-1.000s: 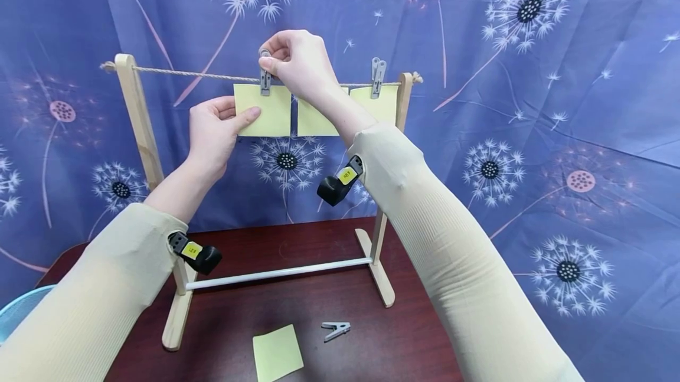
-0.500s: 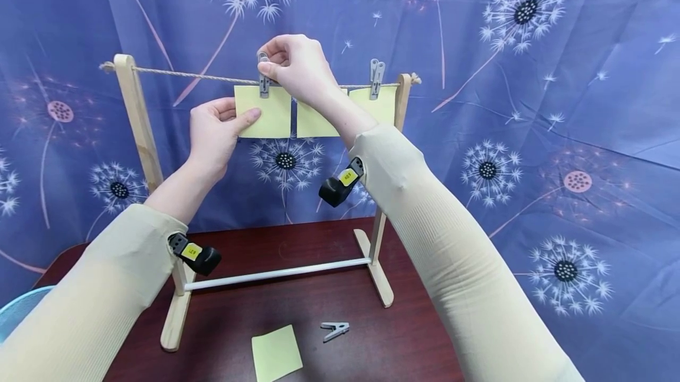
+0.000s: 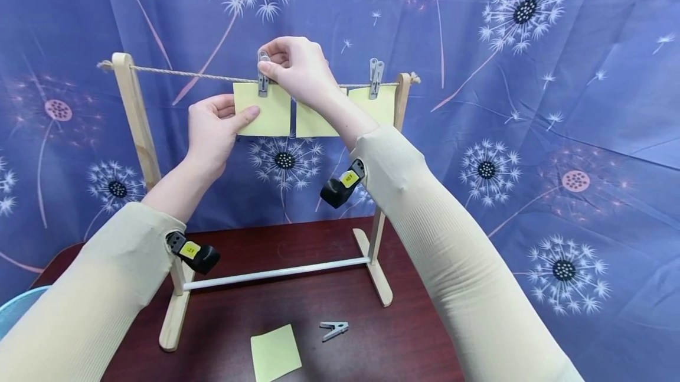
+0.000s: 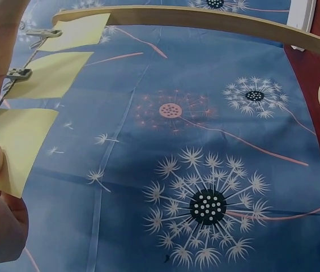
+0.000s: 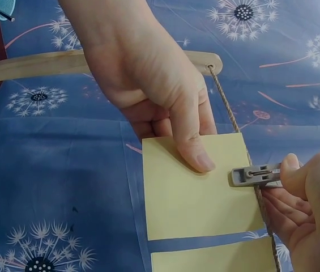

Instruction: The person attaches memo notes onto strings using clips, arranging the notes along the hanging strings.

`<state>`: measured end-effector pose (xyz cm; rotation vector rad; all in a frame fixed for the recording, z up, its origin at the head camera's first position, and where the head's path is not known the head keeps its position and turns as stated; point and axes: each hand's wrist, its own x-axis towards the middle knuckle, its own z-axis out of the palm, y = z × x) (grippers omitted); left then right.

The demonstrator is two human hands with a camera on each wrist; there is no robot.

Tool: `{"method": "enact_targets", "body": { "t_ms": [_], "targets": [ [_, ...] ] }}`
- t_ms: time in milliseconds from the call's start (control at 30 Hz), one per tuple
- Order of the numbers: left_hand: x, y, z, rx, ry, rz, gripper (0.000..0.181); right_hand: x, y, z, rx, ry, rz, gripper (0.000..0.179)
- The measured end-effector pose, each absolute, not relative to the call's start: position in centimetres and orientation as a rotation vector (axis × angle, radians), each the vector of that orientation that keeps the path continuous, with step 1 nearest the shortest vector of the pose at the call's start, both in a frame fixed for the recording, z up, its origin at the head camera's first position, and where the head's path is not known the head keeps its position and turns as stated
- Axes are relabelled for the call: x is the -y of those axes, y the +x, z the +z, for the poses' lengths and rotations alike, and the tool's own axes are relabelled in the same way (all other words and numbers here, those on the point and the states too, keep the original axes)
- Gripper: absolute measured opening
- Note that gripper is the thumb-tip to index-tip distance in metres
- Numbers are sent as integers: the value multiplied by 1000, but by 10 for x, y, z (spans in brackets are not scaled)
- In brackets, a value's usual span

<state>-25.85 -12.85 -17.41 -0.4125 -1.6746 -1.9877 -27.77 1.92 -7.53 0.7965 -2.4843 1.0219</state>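
Observation:
A yellow paper note (image 3: 273,119) hangs at the rope (image 3: 180,73), the leftmost of three in a row. My left hand (image 3: 209,131) pinches its left edge, thumb in front and fingers behind. With thumb and fingers my right hand (image 3: 303,69) grips the handles of a grey clothespin (image 3: 262,84), whose jaws sit over the note's top edge and the rope in the right wrist view. To the right, a second note (image 3: 313,122) is partly covered by my right arm. A third note (image 3: 379,104) hangs by another clothespin (image 3: 376,80) near the right post.
The wooden stand has a left post (image 3: 135,116), a right post (image 3: 402,104) and a white crossbar (image 3: 276,276). On the dark red table (image 3: 223,323) lie a loose yellow note (image 3: 276,353) and a grey clothespin (image 3: 333,330). A light blue mesh basket (image 3: 21,305) stands at the left edge.
Both hands keep their holds on the note and the clothespin. The right hand has come down very slightly; otherwise the scene looks the same.

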Motion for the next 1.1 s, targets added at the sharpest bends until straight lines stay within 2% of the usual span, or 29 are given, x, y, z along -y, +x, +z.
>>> {"method": "enact_targets", "body": {
  "t_ms": [567,1100],
  "targets": [
    [128,-261,-178,1675,-391,-1978,39,-19,-275,-84,2422,844,1025,46],
    [133,-262,-188,1747,-365,-1929,40,-22,-274,-93,2103,1018,1203,46]
  ]
}}
